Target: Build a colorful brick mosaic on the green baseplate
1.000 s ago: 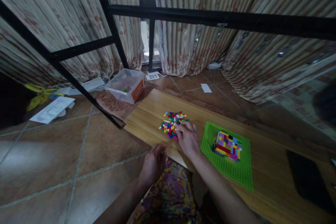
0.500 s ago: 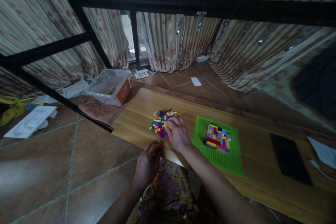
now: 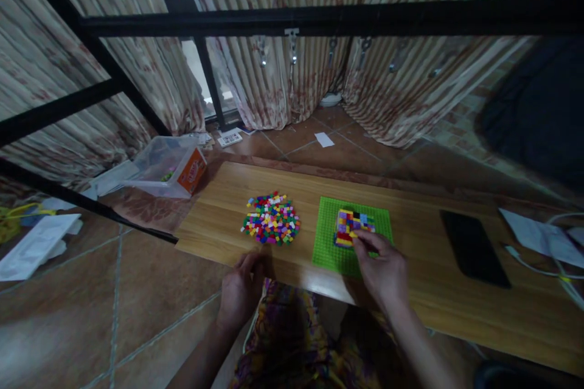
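The right hand [image 3: 383, 267] pinches a small piece against the half-built brick block [image 3: 352, 228] on the green baseplate [image 3: 328, 243]. The left hand [image 3: 239, 292] grips the board's [image 3: 219, 225] edge. A full pile of loose bricks [image 3: 272, 227] is left to use.

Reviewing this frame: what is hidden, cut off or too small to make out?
- Head view: whether the right hand pinches a brick; its fingers cover the near edge of the brick block on the green baseplate.
- Left hand: fingertips curl over the table edge, grip unseen.
- Loose brick pile: single shapes too small.
- Clear box: contents blurred.
- White cable: cut by the right edge.
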Available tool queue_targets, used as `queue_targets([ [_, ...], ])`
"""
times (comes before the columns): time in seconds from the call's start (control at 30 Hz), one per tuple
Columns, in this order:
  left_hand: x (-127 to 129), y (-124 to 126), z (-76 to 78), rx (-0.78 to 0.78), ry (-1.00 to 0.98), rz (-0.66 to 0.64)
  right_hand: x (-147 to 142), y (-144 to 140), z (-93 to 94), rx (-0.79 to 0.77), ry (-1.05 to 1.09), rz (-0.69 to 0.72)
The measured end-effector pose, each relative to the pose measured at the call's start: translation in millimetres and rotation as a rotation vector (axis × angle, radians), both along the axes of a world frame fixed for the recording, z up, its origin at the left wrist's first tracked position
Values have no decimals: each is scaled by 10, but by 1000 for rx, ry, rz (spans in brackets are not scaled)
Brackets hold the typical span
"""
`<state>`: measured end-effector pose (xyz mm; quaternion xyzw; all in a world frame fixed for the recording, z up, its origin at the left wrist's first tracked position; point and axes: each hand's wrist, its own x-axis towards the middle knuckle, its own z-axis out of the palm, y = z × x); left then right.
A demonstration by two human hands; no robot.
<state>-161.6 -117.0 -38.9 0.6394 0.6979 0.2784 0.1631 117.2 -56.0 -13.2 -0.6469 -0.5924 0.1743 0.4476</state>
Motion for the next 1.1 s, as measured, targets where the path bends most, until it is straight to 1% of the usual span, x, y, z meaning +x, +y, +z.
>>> queue_targets([
  [0.13,-6,52,43,7,18,-11,17,107,-49,56,-203,-76],
  [0.27,-2,63,37,0,30,4,-35,146,-110,95,-283,-100],
  [0.5,-23,84,-6,-27,65,33,-10,130,-139,157,-331,-29],
  [0.63,-37,92,-11,-29,55,25,4,129,-134,155,-346,-26],
  [0.77,-35,92,-7,-26,52,25,46,129,-130,144,-297,-37],
  [0.93,-42,90,-21,-16,58,18,126,144,-112,164,-240,-76],
  [1.03,-45,86,-28,-12,69,16,134,193,-106,187,-266,-166],
  [1.1,-43,85,-27,-13,71,14,116,243,-117,168,-282,-221],
])
